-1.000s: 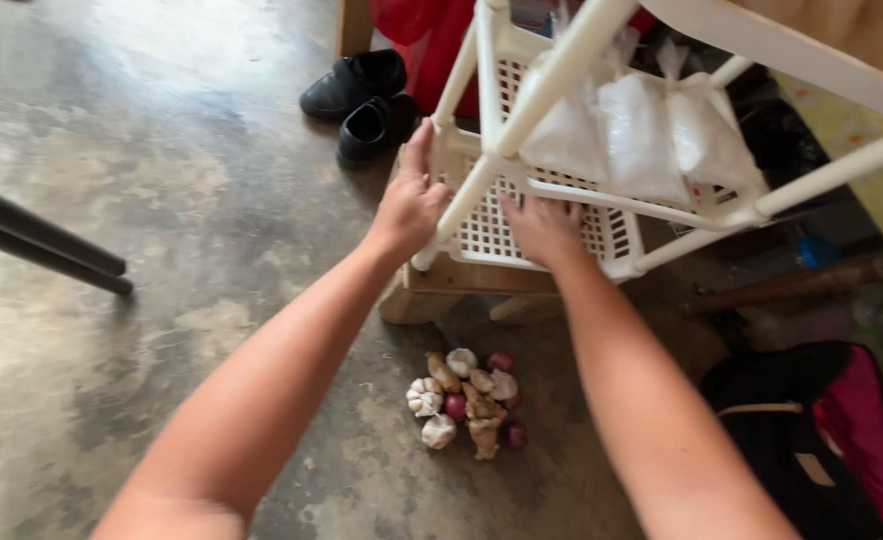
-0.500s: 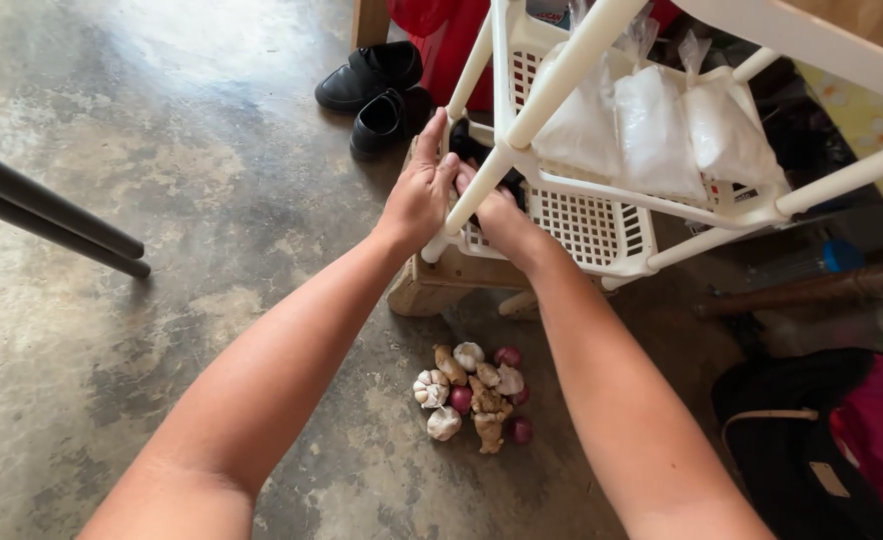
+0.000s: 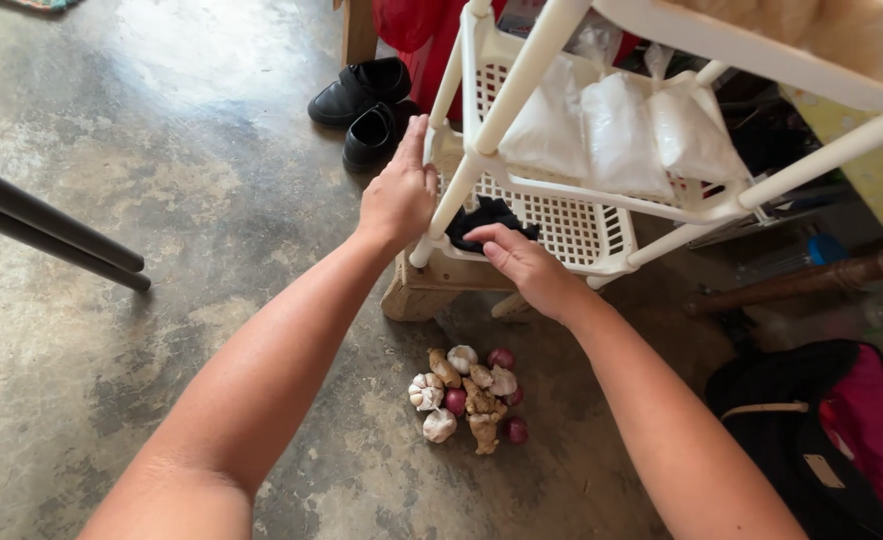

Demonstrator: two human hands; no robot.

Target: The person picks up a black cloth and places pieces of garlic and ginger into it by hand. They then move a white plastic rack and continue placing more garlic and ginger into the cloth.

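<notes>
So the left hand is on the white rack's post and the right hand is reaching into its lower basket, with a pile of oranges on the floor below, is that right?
Not quite. The head view shows the pile on the floor is garlic bulbs, ginger pieces and small red onions, not oranges. The rest holds: the left hand is on the white rack's post, and the right hand reaches into the lower basket.

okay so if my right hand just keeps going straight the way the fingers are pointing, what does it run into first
Most likely the black cloth lying in the bottom basket of the white rack. The right hand points up and left into that basket, fingertips already at the cloth's edge. Depth is hard to judge, so it may be touching already.
</notes>
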